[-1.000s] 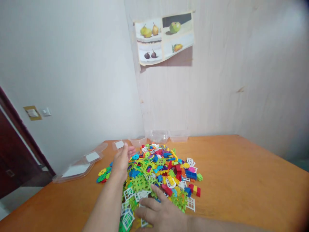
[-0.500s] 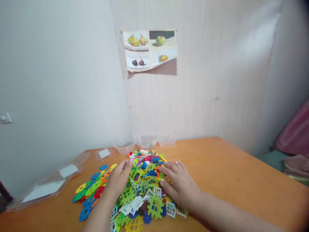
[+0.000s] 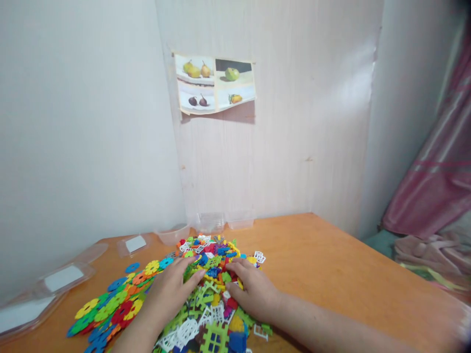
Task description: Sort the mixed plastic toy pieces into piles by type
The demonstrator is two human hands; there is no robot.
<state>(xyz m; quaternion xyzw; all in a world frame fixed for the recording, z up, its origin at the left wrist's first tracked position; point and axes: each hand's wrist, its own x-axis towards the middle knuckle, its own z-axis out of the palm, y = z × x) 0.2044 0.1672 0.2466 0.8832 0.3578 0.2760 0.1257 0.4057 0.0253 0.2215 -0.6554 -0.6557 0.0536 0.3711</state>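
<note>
Plastic building pieces (image 3: 211, 284) in many colours lie heaped on an orange wooden counter (image 3: 331, 274). Both of the person's hands rest palm-down on top of the heap. Left hand (image 3: 171, 289): fingers slightly spread, laid flat, tips pointing toward the far wall; they press on green and yellow lattice pieces, pinching nothing that I can see. Right hand (image 3: 252, 291): fingers loosely together, curved over red and yellow bricks, tips just short of the left fingertips; whether anything is gripped under the palm, cannot tell.

Between the two sets of fingertips: blue, green and orange small parts. Just beyond the fingertips the heap continues toward the wall, with white window-frame pieces (image 3: 259, 256) at its far right edge. Nearer the person than the palms: a green lattice square (image 3: 214, 340) and more white frames.

Left of the left fingers: flat flower-shaped discs (image 3: 110, 309), blue, yellow, green, red, spread in a loose band across the counter. Further left of those: clear plastic lids (image 3: 62, 279) with white labels. Beyond the heap, against the wall: clear tubs (image 3: 209, 223).

On the wall above: a curling fruit picture (image 3: 215, 83). Well right of the right hand: pink cloth (image 3: 434, 196).
</note>
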